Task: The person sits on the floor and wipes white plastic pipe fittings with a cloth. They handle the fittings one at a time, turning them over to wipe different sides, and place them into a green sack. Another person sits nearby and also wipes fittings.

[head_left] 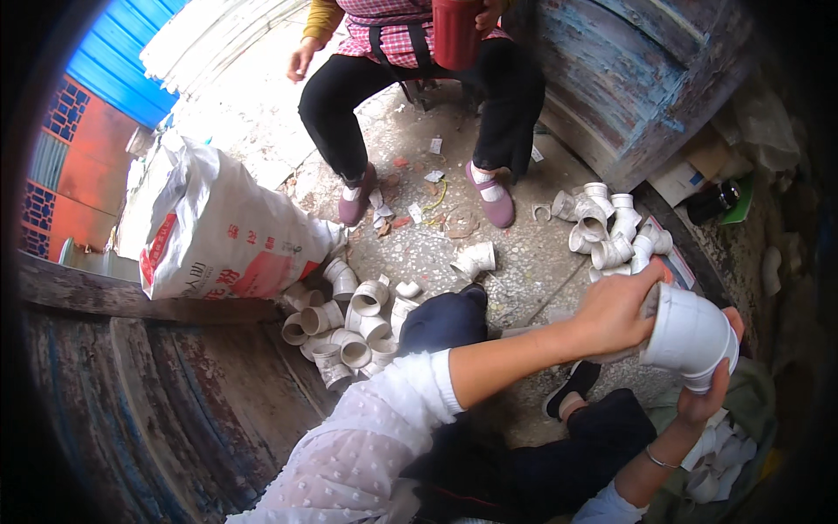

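Note:
A white plastic pipe elbow [690,332] is held up in front of me at the right. My right hand [714,384] grips it from the right and below, fingers wrapped round the bend. At the elbow's wide left end is my left hand [621,313], closed, with its thumb along the top. Something greyish shows between that hand and the rim, but I cannot make out what it is. Just beyond my hands lies a pile of white pipe fittings [611,229]. Another heap of pipe elbows [353,327] rests on the floor to the left of my knee.
A white woven sack [227,223] leans at the left, by a weathered wooden panel [166,393]. A person [410,96] sits opposite, holding a red container [456,33]. One loose fitting [474,259] lies mid-floor. More white pieces [720,458] sit on green cloth at lower right.

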`<state>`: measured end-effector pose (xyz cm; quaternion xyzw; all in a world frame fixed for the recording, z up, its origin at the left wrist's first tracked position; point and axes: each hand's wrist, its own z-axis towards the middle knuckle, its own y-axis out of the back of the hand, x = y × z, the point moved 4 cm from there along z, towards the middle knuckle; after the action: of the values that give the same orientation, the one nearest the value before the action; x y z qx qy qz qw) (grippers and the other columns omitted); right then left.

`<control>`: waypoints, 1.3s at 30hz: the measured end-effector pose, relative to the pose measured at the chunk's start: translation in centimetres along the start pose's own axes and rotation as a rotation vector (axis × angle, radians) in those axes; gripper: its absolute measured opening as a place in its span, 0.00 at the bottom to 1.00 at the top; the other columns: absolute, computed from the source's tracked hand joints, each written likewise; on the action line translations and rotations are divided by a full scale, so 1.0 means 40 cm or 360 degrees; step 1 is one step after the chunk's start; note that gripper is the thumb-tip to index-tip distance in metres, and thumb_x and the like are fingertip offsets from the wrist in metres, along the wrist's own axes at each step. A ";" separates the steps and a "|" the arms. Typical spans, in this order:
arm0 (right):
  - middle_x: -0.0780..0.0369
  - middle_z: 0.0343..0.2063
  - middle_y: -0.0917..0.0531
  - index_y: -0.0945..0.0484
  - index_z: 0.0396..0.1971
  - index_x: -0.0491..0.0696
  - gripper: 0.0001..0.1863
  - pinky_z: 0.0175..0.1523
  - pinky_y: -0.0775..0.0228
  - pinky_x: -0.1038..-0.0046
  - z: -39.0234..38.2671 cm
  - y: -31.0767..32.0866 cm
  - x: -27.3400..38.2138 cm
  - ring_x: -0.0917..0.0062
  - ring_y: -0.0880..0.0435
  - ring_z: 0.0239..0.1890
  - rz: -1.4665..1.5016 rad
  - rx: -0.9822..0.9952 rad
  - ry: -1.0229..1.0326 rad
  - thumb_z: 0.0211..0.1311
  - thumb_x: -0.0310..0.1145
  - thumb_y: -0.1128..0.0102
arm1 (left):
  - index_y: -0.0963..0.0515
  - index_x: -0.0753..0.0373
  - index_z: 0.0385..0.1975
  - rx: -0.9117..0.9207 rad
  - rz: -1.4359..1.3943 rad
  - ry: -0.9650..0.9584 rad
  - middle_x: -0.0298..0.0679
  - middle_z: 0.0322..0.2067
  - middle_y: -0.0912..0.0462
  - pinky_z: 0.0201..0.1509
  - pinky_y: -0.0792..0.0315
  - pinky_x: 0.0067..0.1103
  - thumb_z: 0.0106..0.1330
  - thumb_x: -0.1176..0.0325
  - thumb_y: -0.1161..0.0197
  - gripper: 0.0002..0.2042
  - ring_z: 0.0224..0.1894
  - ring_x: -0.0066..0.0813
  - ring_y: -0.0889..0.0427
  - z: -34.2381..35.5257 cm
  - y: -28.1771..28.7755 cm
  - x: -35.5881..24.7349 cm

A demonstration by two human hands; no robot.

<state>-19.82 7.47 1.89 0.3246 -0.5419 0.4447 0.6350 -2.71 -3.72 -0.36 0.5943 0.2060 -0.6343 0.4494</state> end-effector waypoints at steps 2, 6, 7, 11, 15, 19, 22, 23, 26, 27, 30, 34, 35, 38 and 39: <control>0.59 0.53 0.30 0.43 0.62 0.44 0.32 0.46 0.30 0.68 -0.003 -0.001 -0.007 0.71 0.25 0.49 0.0157 0.0023 -0.0188 0.64 0.50 0.61 | 0.32 0.62 0.39 -0.0083 0.0248 -0.0188 0.46 0.29 0.21 0.29 0.30 0.37 0.51 0.63 0.37 0.18 0.30 0.50 0.22 0.004 0.015 -0.014; 0.60 0.51 0.26 0.39 0.60 0.47 0.29 0.20 0.30 0.69 -0.013 0.014 -0.027 0.73 0.20 0.37 0.0340 0.0014 -0.0539 0.67 0.51 0.66 | 0.34 0.62 0.38 -0.0222 0.0460 -0.0498 0.43 0.26 0.24 0.26 0.30 0.34 0.50 0.63 0.36 0.19 0.27 0.46 0.22 -0.006 0.035 -0.039; 0.61 0.51 0.26 0.38 0.60 0.47 0.30 0.20 0.30 0.69 -0.016 0.024 -0.033 0.74 0.20 0.37 0.0335 0.0033 -0.0560 0.67 0.52 0.66 | 0.34 0.62 0.38 -0.0237 0.0454 -0.0489 0.43 0.26 0.24 0.26 0.30 0.34 0.50 0.64 0.36 0.19 0.28 0.46 0.22 -0.005 0.039 -0.046; 0.60 0.54 0.28 0.38 0.60 0.47 0.30 0.40 0.27 0.67 -0.012 0.025 -0.039 0.73 0.24 0.48 0.0335 0.0099 -0.0547 0.67 0.54 0.63 | 0.35 0.62 0.40 -0.0368 0.0377 -0.0436 0.45 0.25 0.24 0.26 0.31 0.36 0.50 0.64 0.36 0.20 0.27 0.48 0.22 -0.001 0.037 -0.030; 0.57 0.60 0.35 0.45 0.64 0.49 0.34 0.62 0.44 0.64 0.010 -0.009 -0.035 0.67 0.35 0.61 0.0244 -0.0181 -0.0240 0.64 0.53 0.56 | 0.34 0.62 0.41 -0.0250 0.0205 -0.0153 0.49 0.26 0.23 0.29 0.30 0.37 0.53 0.65 0.38 0.18 0.29 0.51 0.22 0.019 0.023 -0.006; 0.51 0.62 0.40 0.54 0.66 0.48 0.49 0.65 0.47 0.61 0.035 -0.050 0.007 0.60 0.39 0.63 -0.0091 -0.0113 0.0176 0.52 0.60 0.44 | 0.30 0.64 0.39 -0.0148 -0.0253 0.0041 0.51 0.28 0.22 0.36 0.28 0.32 0.55 0.65 0.40 0.15 0.33 0.47 0.20 0.030 0.000 0.026; 0.50 0.62 0.41 0.54 0.66 0.47 0.50 0.64 0.46 0.59 0.040 -0.066 0.033 0.58 0.40 0.63 -0.0251 -0.0149 0.0533 0.50 0.60 0.42 | 0.28 0.67 0.40 -0.0005 -0.0641 0.0124 0.50 0.31 0.21 0.42 0.28 0.27 0.55 0.66 0.41 0.15 0.37 0.39 0.20 0.031 -0.041 0.037; 0.49 0.62 0.41 0.54 0.66 0.46 0.50 0.64 0.45 0.58 0.039 -0.069 0.040 0.57 0.40 0.63 -0.0292 -0.0165 0.0662 0.51 0.59 0.42 | 0.27 0.68 0.40 0.0053 -0.0752 0.0167 0.50 0.32 0.20 0.44 0.29 0.26 0.55 0.66 0.41 0.15 0.38 0.36 0.20 0.027 -0.053 0.040; 0.49 0.61 0.42 0.52 0.65 0.43 0.49 0.63 0.43 0.58 0.034 -0.065 0.040 0.58 0.38 0.61 -0.0636 -0.0102 0.0945 0.52 0.57 0.42 | 0.26 0.70 0.42 0.0361 -0.1075 0.0538 0.47 0.34 0.20 0.46 0.29 0.24 0.55 0.66 0.41 0.17 0.40 0.33 0.22 0.011 -0.070 0.030; 0.50 0.60 0.41 0.52 0.64 0.43 0.48 0.62 0.43 0.58 0.031 -0.054 0.036 0.59 0.38 0.61 -0.0706 -0.0157 0.0864 0.52 0.56 0.42 | 0.26 0.70 0.42 0.0346 -0.0956 0.0477 0.48 0.35 0.20 0.46 0.29 0.25 0.55 0.66 0.42 0.17 0.41 0.35 0.21 0.011 -0.072 0.035; 0.52 0.58 0.39 0.48 0.62 0.41 0.44 0.61 0.43 0.61 0.020 -0.025 0.028 0.62 0.36 0.58 -0.0825 -0.0225 0.0691 0.52 0.52 0.41 | 0.27 0.69 0.42 0.0299 -0.0496 0.0274 0.52 0.35 0.20 0.44 0.28 0.28 0.55 0.64 0.42 0.17 0.39 0.42 0.20 0.007 -0.077 0.048; 0.55 0.55 0.37 0.43 0.59 0.41 0.38 0.60 0.45 0.65 0.019 -0.020 0.032 0.67 0.36 0.56 -0.0834 -0.0106 0.0601 0.51 0.44 0.40 | 0.31 0.68 0.40 0.0134 0.0202 0.0126 0.52 0.29 0.20 0.36 0.27 0.34 0.54 0.63 0.40 0.18 0.33 0.50 0.21 -0.003 -0.040 0.026; 0.55 0.55 0.37 0.42 0.58 0.41 0.37 0.60 0.45 0.66 0.016 -0.024 0.034 0.68 0.36 0.56 -0.0856 -0.0088 0.0563 0.51 0.43 0.40 | 0.32 0.67 0.39 0.0068 0.0330 0.0134 0.51 0.27 0.21 0.33 0.27 0.36 0.54 0.62 0.39 0.18 0.31 0.51 0.21 0.001 -0.029 0.021; 0.57 0.53 0.35 0.40 0.58 0.44 0.34 0.59 0.45 0.69 0.018 -0.045 0.042 0.70 0.35 0.55 -0.0828 -0.0037 0.0260 0.50 0.38 0.41 | 0.34 0.65 0.37 -0.0179 0.0575 -0.0248 0.45 0.22 0.22 0.26 0.29 0.35 0.52 0.61 0.37 0.19 0.26 0.48 0.22 0.008 -0.005 0.009; 0.58 0.52 0.34 0.39 0.57 0.45 0.33 0.59 0.44 0.71 0.021 -0.047 0.042 0.71 0.34 0.54 -0.0704 -0.0033 0.0125 0.50 0.37 0.41 | 0.33 0.64 0.36 -0.0143 0.0696 -0.0318 0.42 0.23 0.22 0.24 0.30 0.31 0.51 0.62 0.37 0.18 0.27 0.43 0.21 0.008 -0.004 0.003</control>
<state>-18.41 6.36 3.84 0.4115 -0.4369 0.3011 0.7410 -3.01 -3.91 -0.47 0.5385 0.0550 -0.5677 0.6202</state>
